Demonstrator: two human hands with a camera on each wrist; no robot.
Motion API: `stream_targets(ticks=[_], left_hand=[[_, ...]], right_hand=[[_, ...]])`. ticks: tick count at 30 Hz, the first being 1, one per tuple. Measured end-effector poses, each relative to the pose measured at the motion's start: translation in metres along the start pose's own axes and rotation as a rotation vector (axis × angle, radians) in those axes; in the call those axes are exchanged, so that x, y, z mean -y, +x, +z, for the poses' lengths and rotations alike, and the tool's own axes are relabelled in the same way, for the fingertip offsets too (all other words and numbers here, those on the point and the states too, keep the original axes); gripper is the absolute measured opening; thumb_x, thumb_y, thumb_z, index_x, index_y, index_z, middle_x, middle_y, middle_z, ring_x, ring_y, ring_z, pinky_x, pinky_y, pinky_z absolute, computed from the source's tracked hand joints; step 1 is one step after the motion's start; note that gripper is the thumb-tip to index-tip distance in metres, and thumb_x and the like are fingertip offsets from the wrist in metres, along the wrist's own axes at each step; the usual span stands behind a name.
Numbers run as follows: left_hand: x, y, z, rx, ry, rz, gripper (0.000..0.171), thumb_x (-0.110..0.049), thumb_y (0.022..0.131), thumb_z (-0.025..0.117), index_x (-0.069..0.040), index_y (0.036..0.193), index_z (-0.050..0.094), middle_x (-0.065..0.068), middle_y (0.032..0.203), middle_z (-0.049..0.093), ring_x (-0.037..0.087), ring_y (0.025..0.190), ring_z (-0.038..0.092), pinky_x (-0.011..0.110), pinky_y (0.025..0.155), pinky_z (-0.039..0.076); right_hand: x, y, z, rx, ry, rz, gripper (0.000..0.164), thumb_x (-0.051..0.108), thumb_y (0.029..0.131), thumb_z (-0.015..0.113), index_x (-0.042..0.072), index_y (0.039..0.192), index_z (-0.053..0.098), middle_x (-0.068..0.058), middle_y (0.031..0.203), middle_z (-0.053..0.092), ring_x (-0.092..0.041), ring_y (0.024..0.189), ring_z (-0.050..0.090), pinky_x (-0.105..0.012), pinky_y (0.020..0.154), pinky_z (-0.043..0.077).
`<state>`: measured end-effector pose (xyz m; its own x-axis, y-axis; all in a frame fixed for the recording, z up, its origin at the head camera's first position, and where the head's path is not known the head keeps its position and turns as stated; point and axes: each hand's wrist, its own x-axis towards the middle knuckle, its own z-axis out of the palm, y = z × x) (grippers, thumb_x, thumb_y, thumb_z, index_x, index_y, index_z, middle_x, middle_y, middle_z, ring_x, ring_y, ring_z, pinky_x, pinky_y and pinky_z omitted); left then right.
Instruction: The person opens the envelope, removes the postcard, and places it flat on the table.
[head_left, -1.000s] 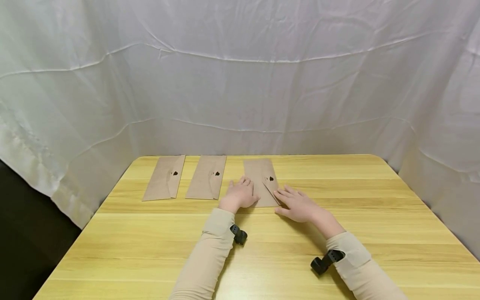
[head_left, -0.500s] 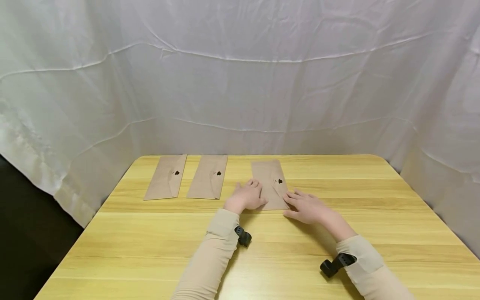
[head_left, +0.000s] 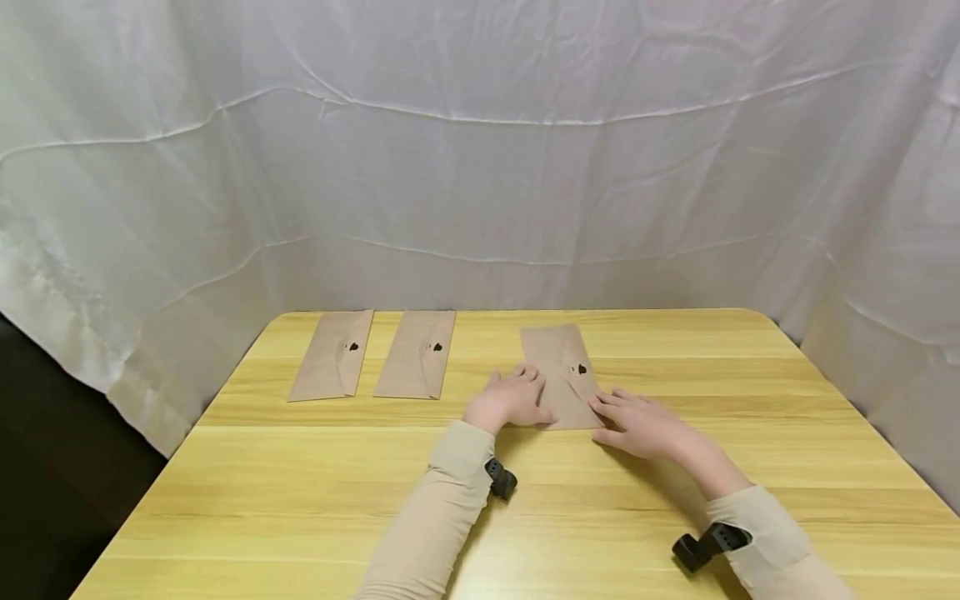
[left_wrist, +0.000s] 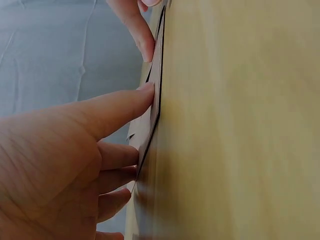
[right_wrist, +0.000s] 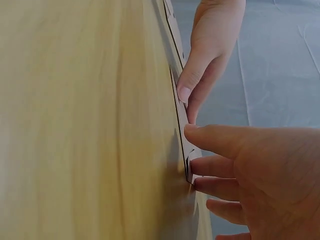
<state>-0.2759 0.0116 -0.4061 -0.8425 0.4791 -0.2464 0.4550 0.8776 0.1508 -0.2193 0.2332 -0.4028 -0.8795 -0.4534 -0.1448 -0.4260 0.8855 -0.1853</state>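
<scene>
A brown paper envelope (head_left: 557, 358) with a small dark mark (head_left: 582, 368) near its right side lies on the table, its long side running away from me. On its left near corner rests my left hand (head_left: 512, 402), the thumb on the paper. My right hand (head_left: 643, 427) touches the right near corner with extended fingers. Seen from the left wrist, the thumb (left_wrist: 142, 97) lies on the envelope (left_wrist: 155, 95) while the other fingers reach to its side. In the right wrist view, fingertips (right_wrist: 199, 166) meet the end of the envelope (right_wrist: 187, 137).
Two similar envelopes, one at far left (head_left: 330, 354) and one right of it (head_left: 414, 354), lie flat near the back of the wooden table (head_left: 300, 483). A pale curtain (head_left: 480, 192) hangs behind and at the sides. Each wrist wears a black camera (head_left: 501, 479).
Both hands have slid the envelope to the right and slightly nearer, away from the other two envelopes. Those two stay in place.
</scene>
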Motion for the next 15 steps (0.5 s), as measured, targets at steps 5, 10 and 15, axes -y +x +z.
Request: stream_targets(ticks=[5, 10, 15], left_hand=[[-0.01, 0.0, 0.0, 0.008, 0.012, 0.016, 0.082, -0.062, 0.091, 0.052, -0.016, 0.155, 0.027, 0.003, 0.164, 0.021, 0.02, 0.153, 0.016, 0.053, 0.122, 0.018], [-0.022, 0.0, -0.001, 0.016, 0.031, 0.033, 0.082, -0.063, 0.091, 0.051, -0.018, 0.155, 0.027, 0.002, 0.164, 0.02, 0.019, 0.153, 0.016, 0.052, 0.123, 0.018], [-0.03, -0.001, 0.0, 0.025, 0.042, 0.049, 0.083, -0.064, 0.091, 0.051, -0.018, 0.155, 0.026, 0.002, 0.164, 0.02, 0.019, 0.153, 0.015, 0.053, 0.123, 0.018]], right_hand=[[-0.007, -0.011, 0.001, -0.022, -0.001, -0.015, 0.062, 0.043, 0.097, 0.054, 0.002, 0.143, 0.048, -0.022, 0.15, 0.042, -0.047, 0.14, 0.034, -0.064, 0.11, 0.032], [-0.012, -0.022, 0.0, -0.047, -0.015, -0.023, 0.062, 0.043, 0.096, 0.056, 0.001, 0.14, 0.05, -0.025, 0.148, 0.044, -0.047, 0.137, 0.038, -0.061, 0.109, 0.035], [-0.013, -0.031, 0.0, -0.065, -0.023, -0.019, 0.063, 0.044, 0.095, 0.057, 0.0, 0.139, 0.052, -0.025, 0.146, 0.046, -0.048, 0.136, 0.04, -0.061, 0.108, 0.037]])
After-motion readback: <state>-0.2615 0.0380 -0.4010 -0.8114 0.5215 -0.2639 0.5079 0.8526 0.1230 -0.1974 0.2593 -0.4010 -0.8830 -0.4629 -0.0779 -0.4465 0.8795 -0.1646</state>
